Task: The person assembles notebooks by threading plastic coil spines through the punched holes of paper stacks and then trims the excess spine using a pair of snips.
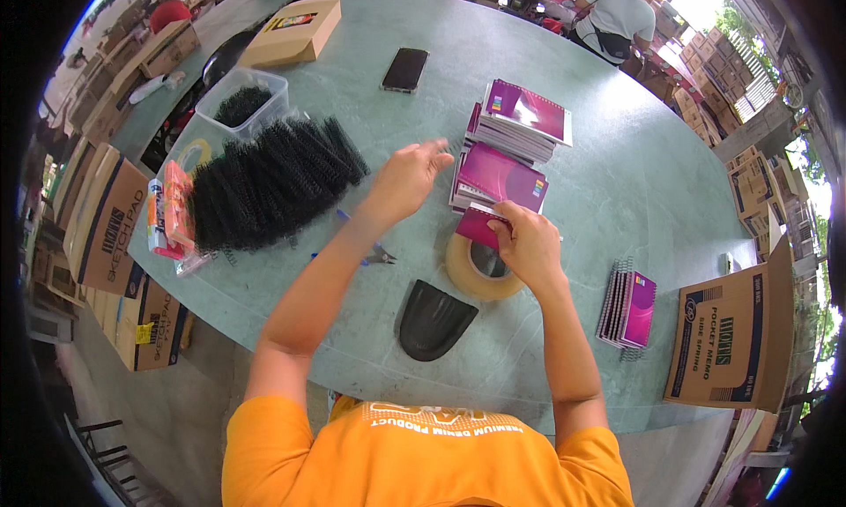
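My right hand [529, 247] pinches a small purple-covered memo notebook [477, 226] by its right end, above a wide roll of tape [467, 276]. Left of the notebook stacks, my left hand [410, 179] is raised with thumb and fingers drawn together; a faint dark smear shows at its fingertips, too blurred to name. Beyond my right hand stand stacks of purple notebooks [502, 174]. A large heap of black spiral binding coils [269, 185] lies left of my left hand. Blue-handled pliers [379, 256] rest under my left forearm, and a black rounded pad [434, 322] lies nearer me.
Spiral-bound notebooks [636, 309] are stacked at right, near an open cardboard box [718, 339]. A clear plastic tub [273, 88] holds more coils. A phone [405, 70] and a tan box [295, 31] lie farther back. Another person [617, 18] is beyond the table.
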`<move>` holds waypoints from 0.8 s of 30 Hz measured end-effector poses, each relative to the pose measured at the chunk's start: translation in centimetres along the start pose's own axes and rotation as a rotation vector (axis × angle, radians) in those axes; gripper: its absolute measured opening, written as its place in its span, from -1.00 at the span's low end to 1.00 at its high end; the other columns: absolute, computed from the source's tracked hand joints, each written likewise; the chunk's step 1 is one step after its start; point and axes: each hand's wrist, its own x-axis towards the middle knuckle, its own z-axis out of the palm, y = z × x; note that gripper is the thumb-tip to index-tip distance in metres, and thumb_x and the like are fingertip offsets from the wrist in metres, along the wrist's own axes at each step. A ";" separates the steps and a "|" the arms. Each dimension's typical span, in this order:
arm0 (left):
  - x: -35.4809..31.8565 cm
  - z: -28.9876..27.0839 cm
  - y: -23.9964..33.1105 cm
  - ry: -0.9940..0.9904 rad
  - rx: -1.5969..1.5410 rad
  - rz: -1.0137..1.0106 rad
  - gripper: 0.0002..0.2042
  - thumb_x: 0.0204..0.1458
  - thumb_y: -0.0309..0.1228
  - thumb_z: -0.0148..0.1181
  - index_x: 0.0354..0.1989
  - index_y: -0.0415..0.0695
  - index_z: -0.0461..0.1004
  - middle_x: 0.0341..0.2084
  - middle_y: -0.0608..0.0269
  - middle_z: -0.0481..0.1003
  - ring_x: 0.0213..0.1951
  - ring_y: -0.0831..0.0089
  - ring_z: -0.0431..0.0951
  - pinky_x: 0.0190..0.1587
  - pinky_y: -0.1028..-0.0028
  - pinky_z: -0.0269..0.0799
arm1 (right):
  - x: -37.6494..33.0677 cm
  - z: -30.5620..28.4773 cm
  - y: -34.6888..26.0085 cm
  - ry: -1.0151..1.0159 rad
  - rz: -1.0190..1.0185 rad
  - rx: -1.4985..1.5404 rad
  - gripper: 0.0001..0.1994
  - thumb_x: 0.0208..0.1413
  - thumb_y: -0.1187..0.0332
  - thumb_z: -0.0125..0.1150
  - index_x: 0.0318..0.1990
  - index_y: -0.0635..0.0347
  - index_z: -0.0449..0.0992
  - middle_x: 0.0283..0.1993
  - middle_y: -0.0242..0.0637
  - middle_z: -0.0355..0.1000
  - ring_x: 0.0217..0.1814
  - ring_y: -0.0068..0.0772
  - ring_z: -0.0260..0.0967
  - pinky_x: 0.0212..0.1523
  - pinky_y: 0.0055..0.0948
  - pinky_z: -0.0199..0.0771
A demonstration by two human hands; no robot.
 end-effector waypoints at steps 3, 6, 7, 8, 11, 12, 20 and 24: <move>-3.1 -2.5 2.5 -0.171 -0.151 -0.053 -0.74 0.13 -0.30 0.05 -0.11 -0.19 0.45 -0.38 0.03 0.52 -0.35 0.22 0.53 -0.25 0.36 0.41 | -0.2 -0.2 -0.9 -0.015 0.038 0.100 -0.86 -0.01 0.31 0.21 -0.29 0.08 0.56 -0.47 -0.25 0.49 -0.44 -0.18 0.45 -0.40 -0.27 0.40; -6.3 -2.4 4.0 -0.144 -0.350 -0.185 -0.75 0.12 -0.29 0.09 -0.10 -0.14 0.48 -0.41 0.07 0.51 -0.40 0.35 0.49 -0.28 0.43 0.39 | 0.0 0.3 -0.7 0.034 0.044 0.203 -0.84 0.02 0.28 0.21 -0.25 0.04 0.58 -0.44 -0.24 0.50 -0.43 -0.19 0.46 -0.39 -0.31 0.41; -6.7 -2.0 4.0 -0.119 -0.318 -0.121 -0.75 0.10 -0.29 0.11 -0.12 -0.15 0.49 -0.41 0.08 0.51 -0.41 0.36 0.49 -0.29 0.44 0.39 | 0.2 0.4 -0.5 0.045 0.033 0.205 -0.83 0.02 0.28 0.20 -0.24 0.03 0.59 -0.43 -0.24 0.51 -0.42 -0.20 0.47 -0.39 -0.32 0.42; -7.1 -1.3 3.7 -0.090 -0.289 -0.065 -0.75 0.09 -0.28 0.12 -0.13 -0.15 0.50 -0.41 0.10 0.51 -0.41 0.36 0.49 -0.29 0.44 0.39 | 0.3 0.5 -0.5 0.045 0.019 0.207 -0.83 0.03 0.27 0.19 -0.23 0.02 0.59 -0.41 -0.23 0.52 -0.41 -0.20 0.47 -0.38 -0.33 0.42; -7.7 -0.1 3.4 -0.037 -0.261 -0.014 -0.75 0.07 -0.27 0.16 -0.18 -0.17 0.51 -0.42 0.10 0.50 -0.43 0.37 0.48 -0.32 0.45 0.39 | 0.1 0.2 -0.9 -0.001 0.069 0.244 -0.85 0.04 0.28 0.18 -0.27 0.03 0.61 -0.38 -0.22 0.52 -0.40 -0.19 0.48 -0.37 -0.33 0.43; -7.6 0.1 3.5 -0.025 -0.263 -0.014 -0.75 0.06 -0.27 0.17 -0.20 -0.18 0.52 -0.43 0.10 0.50 -0.44 0.37 0.48 -0.33 0.45 0.38 | 0.1 0.2 -0.9 -0.002 0.075 0.236 -0.85 0.04 0.29 0.18 -0.26 0.03 0.60 -0.38 -0.23 0.52 -0.40 -0.20 0.47 -0.37 -0.34 0.43; -7.1 -0.2 4.3 0.040 -0.133 -0.025 -0.75 0.03 -0.26 0.19 -0.27 -0.21 0.52 -0.48 0.10 0.49 -0.51 0.32 0.47 -0.39 0.39 0.36 | 0.0 0.2 -1.1 -0.007 0.021 0.250 -0.84 0.04 0.40 0.15 -0.22 0.04 0.58 -0.34 -0.29 0.52 -0.36 -0.25 0.46 -0.33 -0.36 0.43; -6.5 -0.6 4.5 0.059 -0.017 0.024 -0.78 0.01 -0.30 0.21 -0.32 -0.22 0.52 -0.49 0.09 0.48 -0.49 0.27 0.47 -0.39 0.37 0.36 | 0.0 0.4 -0.9 -0.011 -0.040 0.259 -0.87 0.02 0.44 0.14 -0.27 0.08 0.58 -0.36 -0.30 0.52 -0.32 -0.23 0.45 -0.30 -0.34 0.42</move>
